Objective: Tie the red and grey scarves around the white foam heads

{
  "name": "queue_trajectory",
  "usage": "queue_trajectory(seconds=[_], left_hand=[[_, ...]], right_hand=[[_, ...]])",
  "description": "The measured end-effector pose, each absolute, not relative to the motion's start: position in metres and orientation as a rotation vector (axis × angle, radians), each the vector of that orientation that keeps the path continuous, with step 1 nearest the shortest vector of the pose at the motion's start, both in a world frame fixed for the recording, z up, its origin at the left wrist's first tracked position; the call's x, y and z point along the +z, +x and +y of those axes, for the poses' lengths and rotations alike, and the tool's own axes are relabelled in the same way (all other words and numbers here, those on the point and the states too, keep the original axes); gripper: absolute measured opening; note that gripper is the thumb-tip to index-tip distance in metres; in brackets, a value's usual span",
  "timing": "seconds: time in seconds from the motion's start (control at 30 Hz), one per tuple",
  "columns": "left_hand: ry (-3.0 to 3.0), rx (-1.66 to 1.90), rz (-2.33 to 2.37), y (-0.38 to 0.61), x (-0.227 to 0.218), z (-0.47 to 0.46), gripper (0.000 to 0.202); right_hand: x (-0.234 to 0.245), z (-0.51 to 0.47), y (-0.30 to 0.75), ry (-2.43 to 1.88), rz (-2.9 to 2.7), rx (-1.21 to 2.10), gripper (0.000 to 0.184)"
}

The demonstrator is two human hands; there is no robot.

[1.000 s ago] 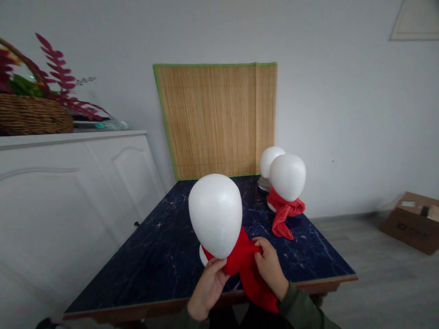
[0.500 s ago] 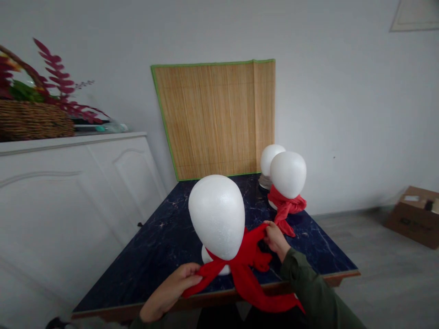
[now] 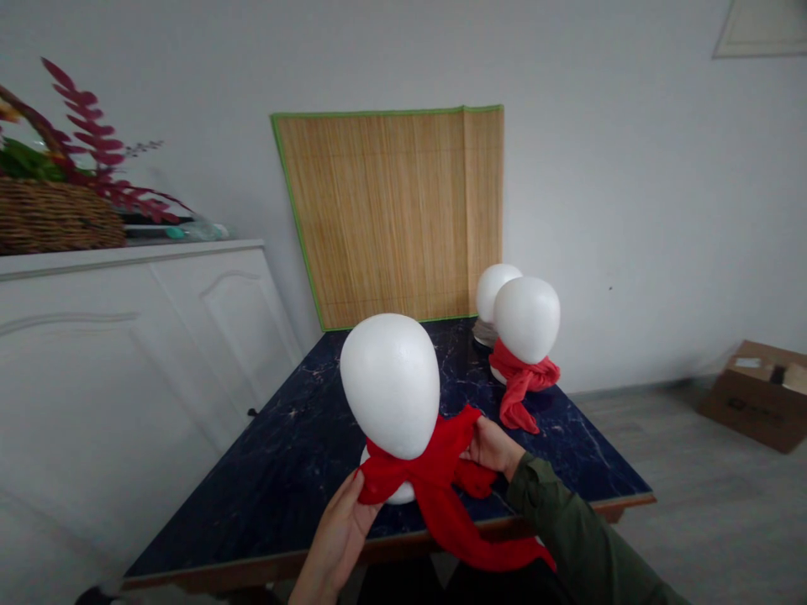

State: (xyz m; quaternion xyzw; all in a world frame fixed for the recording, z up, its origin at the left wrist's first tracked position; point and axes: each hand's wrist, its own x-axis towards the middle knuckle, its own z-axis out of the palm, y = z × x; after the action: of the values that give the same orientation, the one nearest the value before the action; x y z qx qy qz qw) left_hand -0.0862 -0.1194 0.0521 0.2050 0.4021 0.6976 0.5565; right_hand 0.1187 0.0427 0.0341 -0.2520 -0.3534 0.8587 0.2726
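In the head view a white foam mannequin head (image 3: pixel 389 382) stands upright near the front edge of the dark marbled table (image 3: pixel 283 470). A red scarf (image 3: pixel 441 496) goes round its neck and crosses at the front, one end hanging over the table edge. At the neck's left side, my left hand (image 3: pixel 344 521) grips the scarf between thumb and fingers. My right hand (image 3: pixel 492 445) pinches a spread part of the scarf to the right of the neck. The back of the scarf is hidden behind the head.
A second foam head (image 3: pixel 527 319) wearing a tied red scarf (image 3: pixel 523 382) stands at the back right, partly covering a third foam head (image 3: pixel 495 290). Behind leans a bamboo mat (image 3: pixel 391 218). A white cabinet (image 3: pixel 126 336) with a wicker basket (image 3: pixel 63 217) stands left; a cardboard box (image 3: pixel 756 395) lies right.
My left hand has turned upward and moved closer to the neck, bunching the scarf there. My right hand has shifted slightly left and down with its part of the scarf.
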Motion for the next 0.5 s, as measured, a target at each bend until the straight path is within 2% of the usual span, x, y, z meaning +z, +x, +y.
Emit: queue_trajectory(seconds=[0.07, 0.23, 0.33, 0.43, 0.5], left_hand=[[0.311, 1.669, 0.924, -0.086, 0.054, -0.116, 0.016], [0.107, 1.626, 0.849, -0.125, 0.056, -0.125, 0.019], [0.367, 1.558, 0.969, -0.156, 0.060, -0.137, 0.041], [0.685, 1.435, 1.246, -0.166, 0.061, -0.138, 0.063], [0.797, 1.396, 1.404, -0.157, 0.056, -0.130, 0.066]], right_hand=[[0.029, 0.042, 0.116, -0.797, -1.071, 2.131, 0.039], [0.022, 0.046, 0.110, -0.955, -1.229, 1.754, 0.021], [0.021, 0.046, 0.109, -0.984, -1.339, 1.536, 0.012], [0.022, 0.042, 0.107, -0.990, -1.466, 1.294, 0.016], [0.026, 0.036, 0.105, -0.951, -1.548, 1.201, 0.028]])
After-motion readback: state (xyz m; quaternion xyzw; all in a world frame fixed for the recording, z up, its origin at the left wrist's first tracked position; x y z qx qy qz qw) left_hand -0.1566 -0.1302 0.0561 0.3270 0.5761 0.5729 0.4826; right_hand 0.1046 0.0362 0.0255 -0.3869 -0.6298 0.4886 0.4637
